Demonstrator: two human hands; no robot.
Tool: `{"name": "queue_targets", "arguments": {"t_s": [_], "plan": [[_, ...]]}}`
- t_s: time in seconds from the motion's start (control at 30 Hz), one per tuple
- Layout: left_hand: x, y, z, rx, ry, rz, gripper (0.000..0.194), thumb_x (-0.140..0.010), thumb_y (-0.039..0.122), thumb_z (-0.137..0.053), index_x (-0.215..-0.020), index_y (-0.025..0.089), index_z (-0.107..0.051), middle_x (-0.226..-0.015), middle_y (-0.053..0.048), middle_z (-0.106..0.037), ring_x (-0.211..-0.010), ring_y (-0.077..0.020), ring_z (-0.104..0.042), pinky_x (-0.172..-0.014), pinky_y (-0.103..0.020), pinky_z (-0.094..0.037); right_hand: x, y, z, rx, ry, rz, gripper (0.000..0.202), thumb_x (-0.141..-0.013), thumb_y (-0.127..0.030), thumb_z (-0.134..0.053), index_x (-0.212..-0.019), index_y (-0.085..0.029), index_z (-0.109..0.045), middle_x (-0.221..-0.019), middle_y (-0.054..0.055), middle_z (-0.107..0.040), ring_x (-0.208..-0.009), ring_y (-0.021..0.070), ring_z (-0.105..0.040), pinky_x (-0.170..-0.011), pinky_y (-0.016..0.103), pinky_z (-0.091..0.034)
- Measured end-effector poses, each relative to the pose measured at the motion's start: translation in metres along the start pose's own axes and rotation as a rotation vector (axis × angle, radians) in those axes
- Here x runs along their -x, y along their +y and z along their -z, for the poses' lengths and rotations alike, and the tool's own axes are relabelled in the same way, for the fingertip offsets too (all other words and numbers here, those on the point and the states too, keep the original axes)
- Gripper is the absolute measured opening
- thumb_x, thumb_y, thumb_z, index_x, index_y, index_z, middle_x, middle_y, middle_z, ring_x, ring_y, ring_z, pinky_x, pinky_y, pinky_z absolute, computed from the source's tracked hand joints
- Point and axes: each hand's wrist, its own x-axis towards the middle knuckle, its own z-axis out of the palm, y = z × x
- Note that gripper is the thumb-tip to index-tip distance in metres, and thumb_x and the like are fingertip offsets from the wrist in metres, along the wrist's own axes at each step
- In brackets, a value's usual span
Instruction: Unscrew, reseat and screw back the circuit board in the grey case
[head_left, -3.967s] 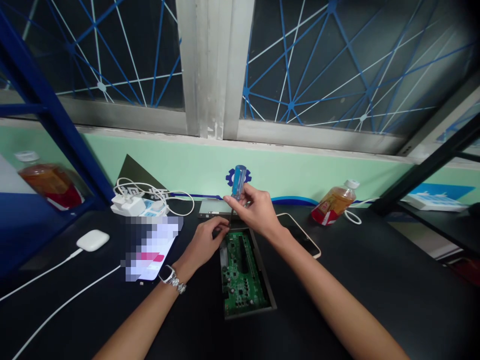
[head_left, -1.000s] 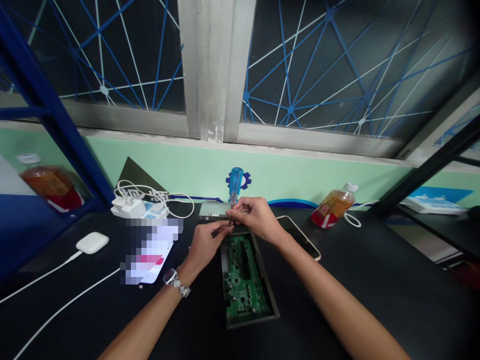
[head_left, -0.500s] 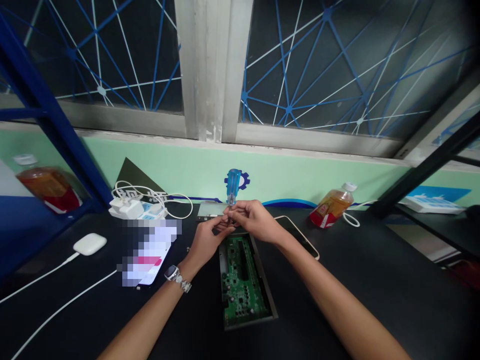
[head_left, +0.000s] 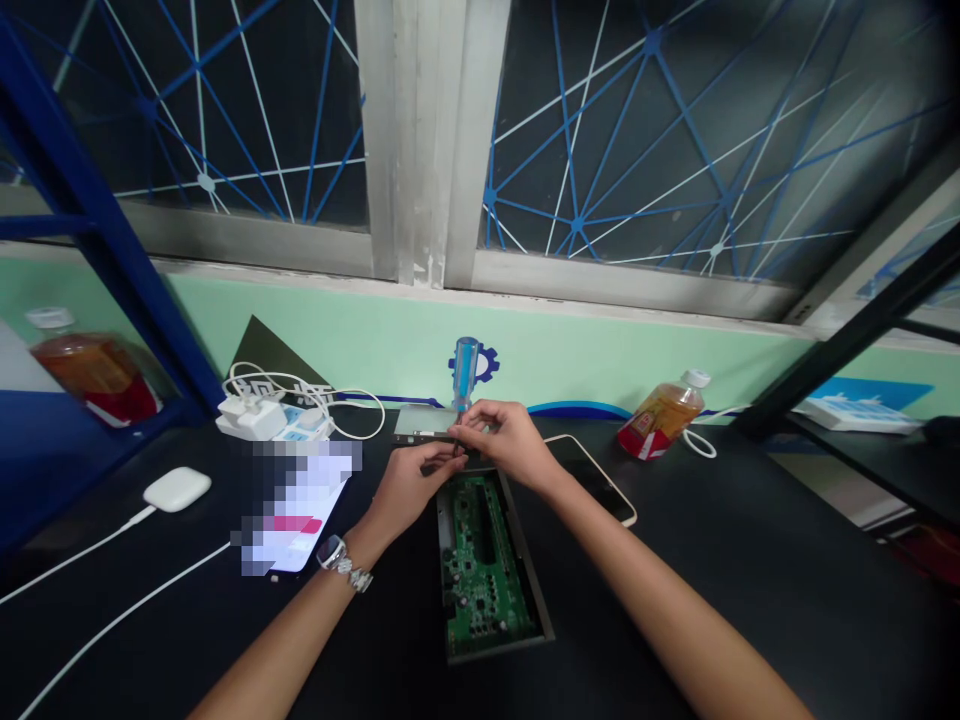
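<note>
Pinching the screwdriver (head_left: 464,372) low, around the shaft below its clear blue handle, the thumb and fingers of the right hand (head_left: 514,445) are clamped on it, and the handle stands nearly upright above them. The left hand (head_left: 405,490) has its thumb and fingertips drawn close about the lower end of the shaft; I cannot tell whether they grip it, a small part, or nothing, since the fingers hide the tip. Both hands meet over the far end of a metal frame (head_left: 538,600) that lies lengthwise on the middle of the black worktop (head_left: 675,620), with a green circuit board (head_left: 480,565) inside it. Just beyond the fingertips, near the worktop's far edge, lies a flat grey panel (head_left: 425,422), partly covered by the hands. A watch (head_left: 331,552) and a silver bracelet (head_left: 356,574) circle the left wrist. Right of the frame, a dark-screened phone (head_left: 589,480) lies partly behind the right hand; a bottle (head_left: 660,415) leans toward the far right corner. To the left, a lit phone (head_left: 319,510) lies near the left forearm, a white power strip (head_left: 304,425) sits by the far edge, and a white case (head_left: 178,489) lies toward the left edge, joined to a cable.
</note>
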Motion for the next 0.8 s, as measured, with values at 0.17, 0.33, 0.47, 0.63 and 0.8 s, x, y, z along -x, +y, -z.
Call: {"name": "queue_targets", "arguments": {"t_s": [0.17, 0.33, 0.47, 0.63, 0.8], "plan": [[0.004, 0.000, 0.008, -0.012, -0.027, -0.028, 0.019, -0.090, 0.027, -0.062, -0.103, 0.019, -0.074, -0.103, -0.006, -0.077, -0.093, -0.0209, -0.072, -0.084, -0.029, -0.054, 0.001, 0.000, 0.002, -0.195, -0.125, -0.086, 0.021, -0.080, -0.035, -0.071, -0.083, -0.016, -0.064, -0.076, 0.002, -0.068, -0.055, 0.0102, -0.060, -0.053, 0.022, -0.046], [0.001, -0.001, 0.005, -0.004, 0.015, -0.031, 0.017, -0.088, 0.028, -0.066, -0.098, 0.017, -0.072, -0.092, -0.005, -0.077, -0.083, -0.0210, -0.072, -0.078, -0.029, -0.055, 0.004, -0.007, 0.000, -0.247, -0.201, -0.105, 0.020, -0.086, -0.035, -0.065, -0.093, -0.016, -0.064, -0.081, 0.002, -0.067, -0.052, 0.0077, -0.058, -0.051, 0.021, -0.044], [-0.002, -0.003, -0.001, -0.002, 0.007, -0.071, 0.013, -0.089, 0.025, -0.063, -0.093, 0.016, -0.071, -0.086, -0.004, -0.076, -0.079, -0.0194, -0.071, -0.077, -0.028, -0.053, 0.007, -0.011, -0.004, -0.213, -0.226, -0.107, 0.020, -0.087, -0.032, -0.064, -0.100, -0.016, -0.063, -0.074, 0.000, -0.063, -0.051, 0.0078, -0.057, -0.049, 0.021, -0.042], [-0.005, -0.009, -0.009, -0.052, 0.042, -0.080, 0.014, -0.088, 0.020, -0.061, -0.078, 0.015, -0.070, -0.080, -0.004, -0.075, -0.076, -0.0191, -0.069, -0.072, -0.027, -0.052, 0.009, -0.011, -0.006, -0.114, -0.232, -0.047, 0.018, -0.088, -0.032, -0.063, -0.097, -0.017, -0.065, -0.064, -0.002, -0.062, -0.052, 0.0103, -0.058, -0.049, 0.022, -0.042], [-0.004, -0.002, -0.009, -0.018, 0.001, -0.041, 0.018, -0.089, 0.031, -0.064, -0.094, 0.016, -0.074, -0.092, -0.007, -0.077, -0.085, -0.0227, -0.072, -0.077, -0.031, -0.054, 0.006, -0.009, -0.001, 0.102, -0.033, -0.076, 0.021, -0.080, -0.037, -0.071, -0.080, -0.018, -0.064, -0.055, -0.001, -0.063, -0.050, 0.0134, -0.061, -0.049, 0.023, -0.043]]}}
